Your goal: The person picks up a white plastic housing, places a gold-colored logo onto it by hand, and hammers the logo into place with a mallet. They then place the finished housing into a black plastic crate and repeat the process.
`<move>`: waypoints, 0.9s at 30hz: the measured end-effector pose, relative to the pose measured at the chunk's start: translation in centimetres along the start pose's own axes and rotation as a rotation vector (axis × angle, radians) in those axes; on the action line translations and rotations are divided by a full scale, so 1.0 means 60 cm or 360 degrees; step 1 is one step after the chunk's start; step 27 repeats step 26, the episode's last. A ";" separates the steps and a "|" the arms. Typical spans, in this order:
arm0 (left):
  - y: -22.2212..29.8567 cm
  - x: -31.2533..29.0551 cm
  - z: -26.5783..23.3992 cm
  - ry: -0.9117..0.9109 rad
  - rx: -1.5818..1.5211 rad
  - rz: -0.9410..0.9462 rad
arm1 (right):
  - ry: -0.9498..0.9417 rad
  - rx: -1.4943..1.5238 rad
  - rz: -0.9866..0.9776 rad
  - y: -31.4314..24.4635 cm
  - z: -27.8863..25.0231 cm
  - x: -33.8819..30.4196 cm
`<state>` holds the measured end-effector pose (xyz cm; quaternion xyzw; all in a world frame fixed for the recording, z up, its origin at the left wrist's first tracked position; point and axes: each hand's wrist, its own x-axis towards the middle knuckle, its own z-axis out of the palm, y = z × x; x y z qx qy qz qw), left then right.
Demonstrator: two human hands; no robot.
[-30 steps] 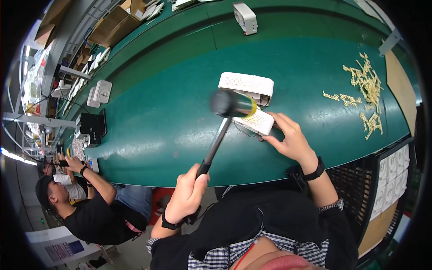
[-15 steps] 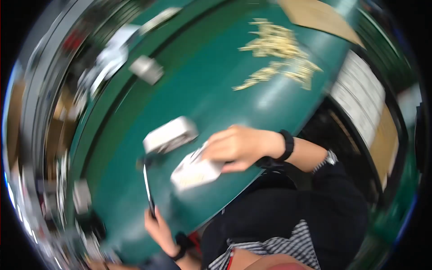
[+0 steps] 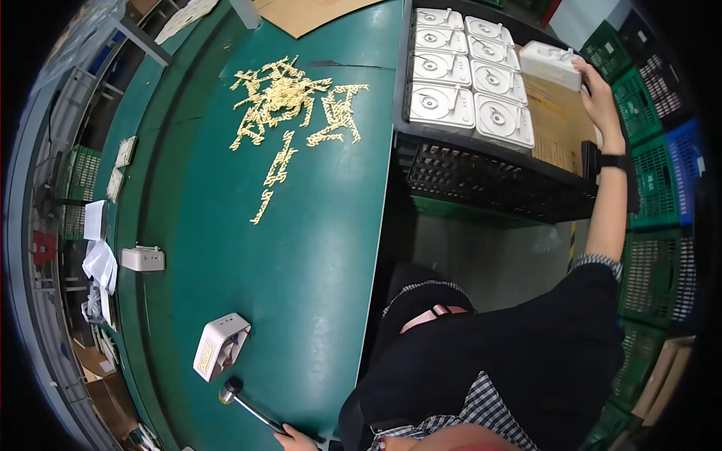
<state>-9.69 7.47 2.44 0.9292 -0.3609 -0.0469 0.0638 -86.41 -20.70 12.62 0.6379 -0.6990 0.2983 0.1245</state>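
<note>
My right hand (image 3: 596,96) reaches out to the far right and grips the end of a white box-shaped housing (image 3: 553,65). That housing is over the brown cardboard liner (image 3: 560,113) of a black crate (image 3: 466,177), beside several white units (image 3: 496,83) with round discs and small arms on top. At the lower edge, my left hand (image 3: 297,439) is closed round the handle of a small mallet (image 3: 256,412); its dark head with a yellowish face rests by the table surface. Just beyond the mallet head stands another white housing (image 3: 222,347) with an open side and raised gold lettering.
Many cream-coloured letter strips (image 3: 282,98) lie in a loose pile on the green table (image 3: 301,255). Another white housing (image 3: 143,258) stands toward the left. Flat cardboard (image 3: 316,13) covers the far edge. Green and blue crates (image 3: 654,161) are stacked at the right.
The view has turned toward the right. My right hand has carried the white housing from above the table to the black crate. My left hand keeps hold of the mallet.
</note>
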 end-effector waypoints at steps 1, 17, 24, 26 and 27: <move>-0.004 0.003 0.007 -0.0003 0.0000 -0.0005 | -0.0195 -0.0133 -0.0013 0.058 0.016 0.009; 0.010 -0.008 0.042 0.0217 0.0022 -0.0347 | 0.0317 -0.0460 0.1335 0.346 0.302 0.114; 0.014 -0.027 0.029 0.0310 -0.0165 -0.0204 | -0.0258 0.0210 0.0287 0.369 0.365 0.160; 0.006 -0.016 0.041 0.0056 -0.0083 -0.0601 | -0.0777 0.1121 0.0553 0.348 0.481 0.304; 0.006 -0.016 0.041 0.0056 -0.0083 -0.0601 | -0.0777 0.1121 0.0553 0.348 0.481 0.304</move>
